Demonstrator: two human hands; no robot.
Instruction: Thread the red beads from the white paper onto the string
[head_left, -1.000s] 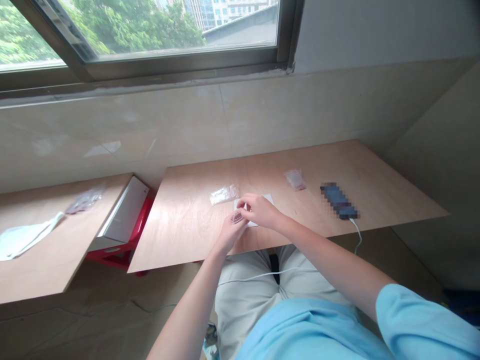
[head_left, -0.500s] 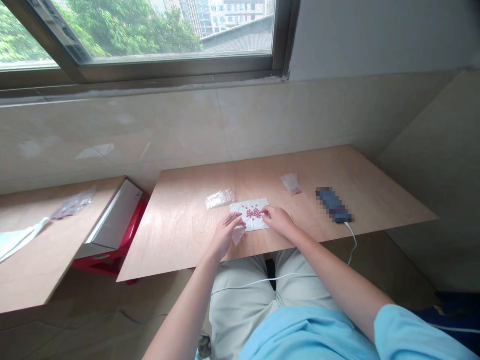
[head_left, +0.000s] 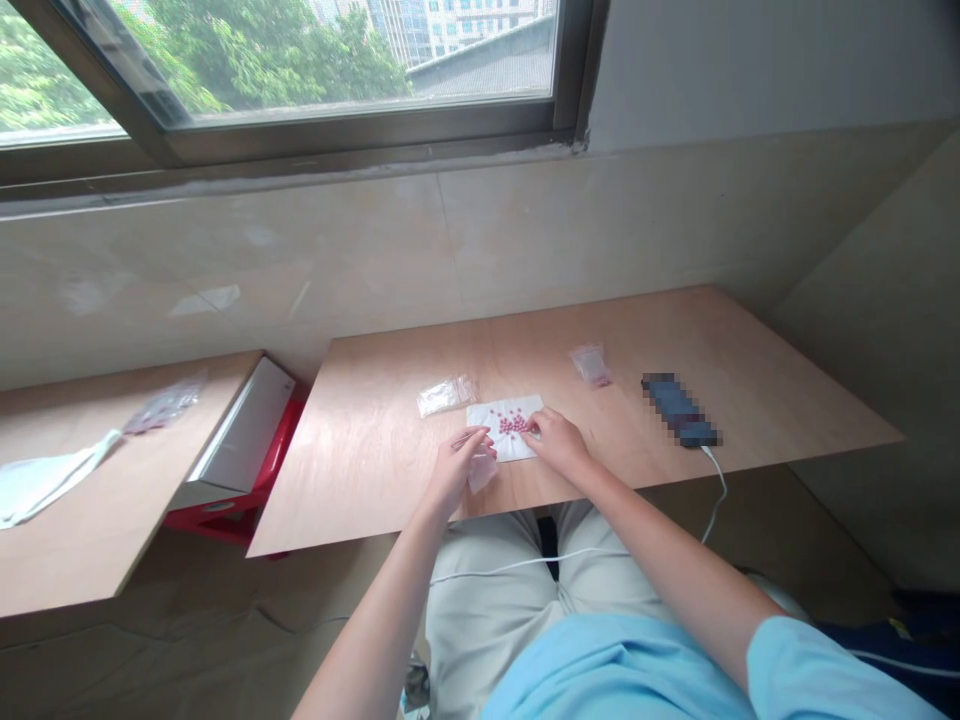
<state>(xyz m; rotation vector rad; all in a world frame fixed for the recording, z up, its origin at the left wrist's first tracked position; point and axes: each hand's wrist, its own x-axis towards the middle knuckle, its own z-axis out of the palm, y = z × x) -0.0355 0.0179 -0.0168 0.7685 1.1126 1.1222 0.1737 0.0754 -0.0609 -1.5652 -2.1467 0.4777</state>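
Note:
Many small red beads (head_left: 512, 425) lie scattered on a white sheet (head_left: 480, 413) near the table's front edge. My left hand (head_left: 452, 470), at the sheet's left side, is closed on a small clear plastic bag (head_left: 482, 474) that hangs below the fingers. From the right, my right hand (head_left: 559, 443) reaches over the sheet with thumb and fingertips pinched together at the edge of the beads. What sits between those fingertips is too small to make out.
A stack of clear bags (head_left: 446, 396) lies behind the sheet, and another small bag (head_left: 591, 366) sits to the right. A blurred dark device (head_left: 679, 410) with a white cable (head_left: 715, 490) rests farther right. A second table (head_left: 67, 550) stands left beyond a gap.
The view has shifted slightly, moving the table a little right in the picture. My right fingertips remain at the beads' right edge. My left hand still holds the bag, now more plainly in sight.

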